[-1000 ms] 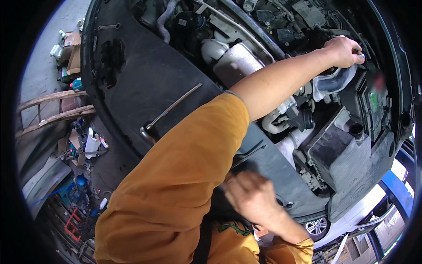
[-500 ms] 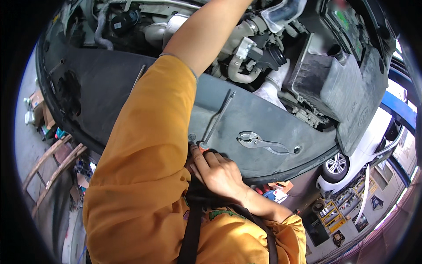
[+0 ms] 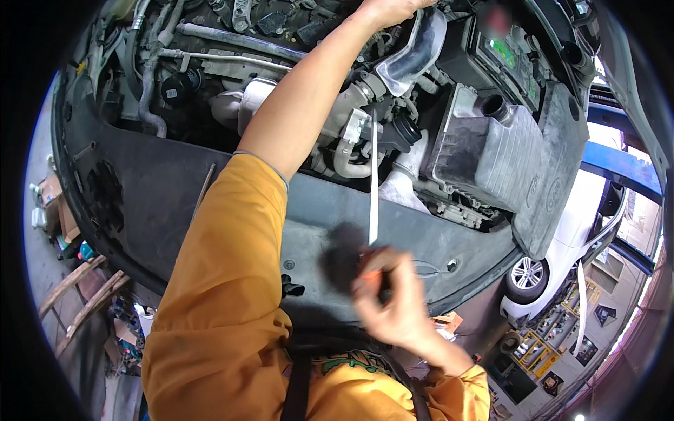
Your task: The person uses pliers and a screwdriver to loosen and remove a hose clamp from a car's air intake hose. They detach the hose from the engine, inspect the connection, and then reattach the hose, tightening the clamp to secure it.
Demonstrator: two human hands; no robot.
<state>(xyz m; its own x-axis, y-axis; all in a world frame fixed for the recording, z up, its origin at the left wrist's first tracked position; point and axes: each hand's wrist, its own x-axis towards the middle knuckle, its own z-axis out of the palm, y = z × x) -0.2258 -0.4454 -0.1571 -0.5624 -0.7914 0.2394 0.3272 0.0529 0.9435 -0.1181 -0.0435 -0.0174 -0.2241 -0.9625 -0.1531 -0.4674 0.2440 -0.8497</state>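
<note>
My right hand (image 3: 397, 302) is closed around the orange handle of a screwdriver (image 3: 373, 182), blurred by motion. The shaft points away from me, over the black front cover (image 3: 319, 210) and toward the engine bay. Behind that hand lie slip-joint pliers (image 3: 434, 270), mostly hidden, with part of the handles showing. My left arm stretches far across the cover into the engine bay. At the top edge of the picture my left hand (image 3: 390, 10) is near a grey air duct (image 3: 418, 52); its fingers are largely cut off from sight.
On the cover, left of my left arm, lies a thin metal rod (image 3: 204, 188). The air filter box (image 3: 484, 140) and battery (image 3: 505, 56) sit at the right of the bay. Beyond the bumper are a white car (image 3: 551, 256) and a blue lift arm (image 3: 625, 168).
My right hand has lifted the screwdriver off the cover and swung it rightward and forward. The left hand has come into view at the top as the view shifted.
</note>
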